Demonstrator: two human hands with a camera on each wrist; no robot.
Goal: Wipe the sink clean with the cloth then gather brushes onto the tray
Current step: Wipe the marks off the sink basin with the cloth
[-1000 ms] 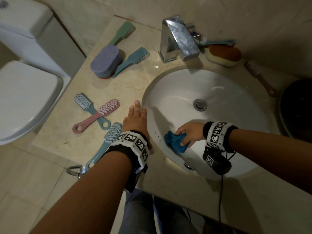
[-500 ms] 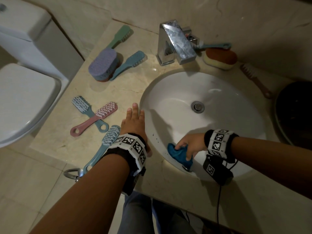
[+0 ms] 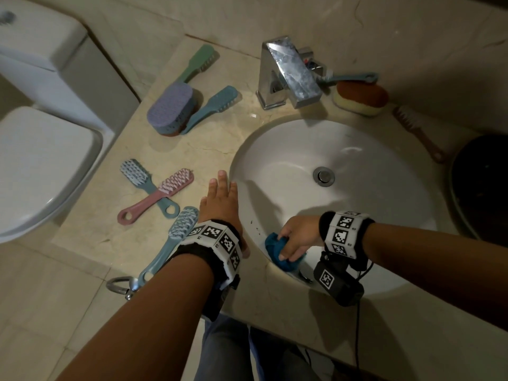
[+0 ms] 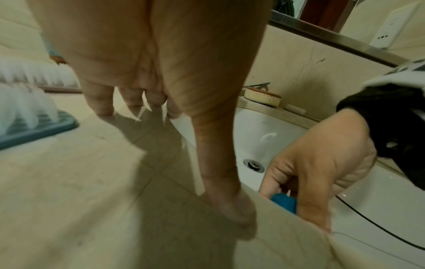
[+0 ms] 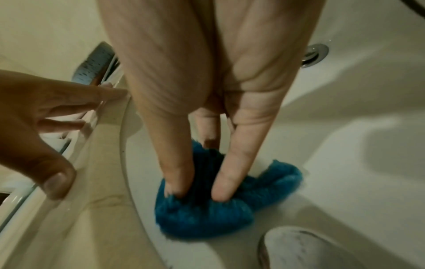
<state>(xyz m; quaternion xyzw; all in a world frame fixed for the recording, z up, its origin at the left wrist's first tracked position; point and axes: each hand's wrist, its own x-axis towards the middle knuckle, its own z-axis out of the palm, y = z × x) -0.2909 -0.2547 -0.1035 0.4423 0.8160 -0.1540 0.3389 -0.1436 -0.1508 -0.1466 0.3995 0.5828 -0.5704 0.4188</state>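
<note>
Two hands: left hand [image 3: 220, 204] flat, fingers straight, on counter edge; right hand [image 3: 298, 237] grips cloth [image 3: 277, 255].
Right wrist view: fingers [image 5: 177, 174] dig into cloth on sink [image 3: 357, 149] wall.
Change: cloth is nearer the sink's near rim.

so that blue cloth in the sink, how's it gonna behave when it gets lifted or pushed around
The blue cloth is bunched and dented under the right hand's fingertips, so it is probably soft and floppy and would droop when lifted. Its fuzzy pile suggests it is light, unless wet. Pushed across the smooth sink, it would likely slide rather than roll.
</note>
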